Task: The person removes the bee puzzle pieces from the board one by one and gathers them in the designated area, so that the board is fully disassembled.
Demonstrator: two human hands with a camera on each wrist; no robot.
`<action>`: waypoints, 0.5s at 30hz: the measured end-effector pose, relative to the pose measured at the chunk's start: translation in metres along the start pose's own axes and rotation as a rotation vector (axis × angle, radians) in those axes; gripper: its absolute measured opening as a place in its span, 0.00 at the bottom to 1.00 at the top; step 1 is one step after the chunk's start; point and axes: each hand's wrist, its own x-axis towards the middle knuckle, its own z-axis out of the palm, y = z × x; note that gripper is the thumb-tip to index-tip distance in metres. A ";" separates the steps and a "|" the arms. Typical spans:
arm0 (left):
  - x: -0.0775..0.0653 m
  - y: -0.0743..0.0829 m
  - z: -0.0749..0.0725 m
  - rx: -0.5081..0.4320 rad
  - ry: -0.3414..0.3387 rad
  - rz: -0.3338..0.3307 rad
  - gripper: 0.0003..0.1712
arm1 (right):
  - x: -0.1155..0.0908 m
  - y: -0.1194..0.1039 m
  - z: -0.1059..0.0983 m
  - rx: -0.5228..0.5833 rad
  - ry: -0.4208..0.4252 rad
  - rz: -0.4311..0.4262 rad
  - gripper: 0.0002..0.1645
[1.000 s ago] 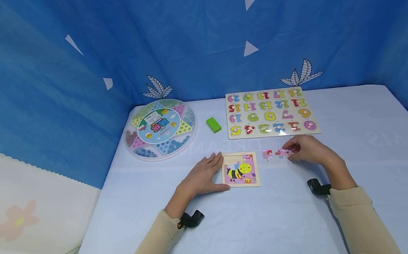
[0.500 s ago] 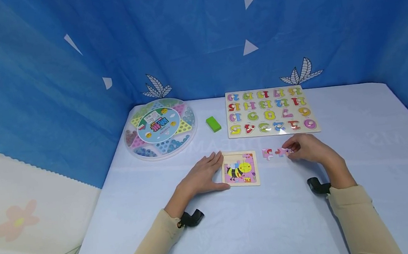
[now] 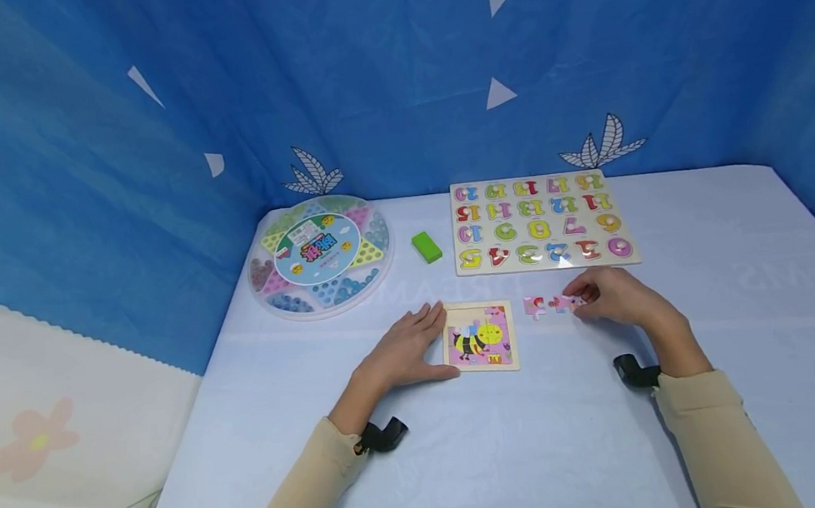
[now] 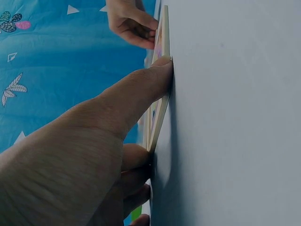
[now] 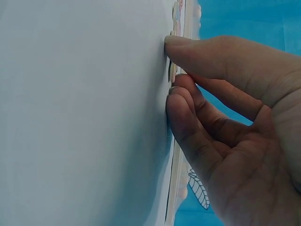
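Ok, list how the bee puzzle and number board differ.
The bee puzzle is small and squarish; the number board is larger and oblong. The bee puzzle has bare wood at upper left; the number board carries rows of numerals. The left hand holds the bee puzzle; the number board lies farther back. Both lie on the table.

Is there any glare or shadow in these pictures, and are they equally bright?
Head view: brightest, with a small glare spot at the near edge of the number board. Left wrist view: dimmer, with a dark shadow along the tabletop beside the left hand and bee puzzle. Right wrist view: also dimmer, with a soft-edged shadow on the tabletop beside the right hand.
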 end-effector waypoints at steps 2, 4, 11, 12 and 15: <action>0.000 0.000 0.000 0.003 0.001 0.001 0.59 | 0.001 0.000 0.000 -0.002 0.000 0.002 0.21; 0.000 0.000 0.000 0.006 0.001 0.001 0.59 | 0.000 0.000 0.000 -0.002 0.000 -0.005 0.22; 0.000 0.001 -0.001 -0.002 0.001 0.004 0.59 | -0.001 0.000 0.000 0.009 0.005 0.015 0.25; 0.000 0.001 -0.001 -0.004 0.001 0.004 0.59 | -0.001 0.000 0.000 0.012 0.003 0.021 0.25; 0.000 0.001 -0.001 -0.001 0.001 0.002 0.59 | -0.002 -0.002 -0.001 0.017 -0.006 0.032 0.26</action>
